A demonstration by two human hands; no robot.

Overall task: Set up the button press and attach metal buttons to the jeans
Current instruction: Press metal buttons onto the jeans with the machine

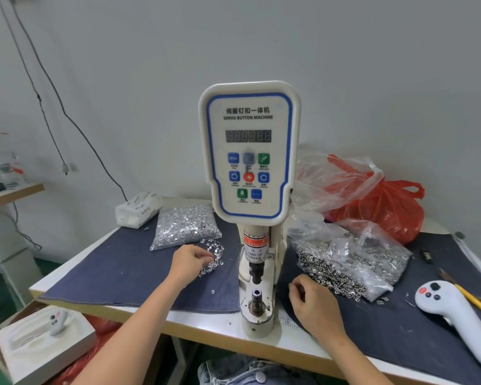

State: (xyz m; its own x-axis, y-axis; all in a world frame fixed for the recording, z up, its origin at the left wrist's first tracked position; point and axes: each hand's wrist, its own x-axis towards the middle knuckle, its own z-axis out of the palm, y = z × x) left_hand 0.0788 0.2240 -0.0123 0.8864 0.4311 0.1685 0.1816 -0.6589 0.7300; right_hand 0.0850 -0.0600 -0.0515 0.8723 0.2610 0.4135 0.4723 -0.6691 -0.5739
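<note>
**Both hands at the loose fasteners, press between them**

Pinching into the loose silver tacks [212, 257] at ten o'clock of the lower die [256, 297], my left hand [190, 261] curls its fingers; my right hand [313, 301], at three o'clock, is curled too, though I cannot tell what it holds. I see the button press [250, 162] between them, bags of tacks [185, 226] and rings [353, 262] flanking it, jeans [250, 373] at six o'clock

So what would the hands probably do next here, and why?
Probably the left hand lifts one piece from the loose silver pile it is picking at and carries it to the press's lower die. That die looks bare, no jeans lie under the punch, and the right hand sits beside the bag of ring-shaped parts, fingers curled; whether it holds one is unclear.
</note>
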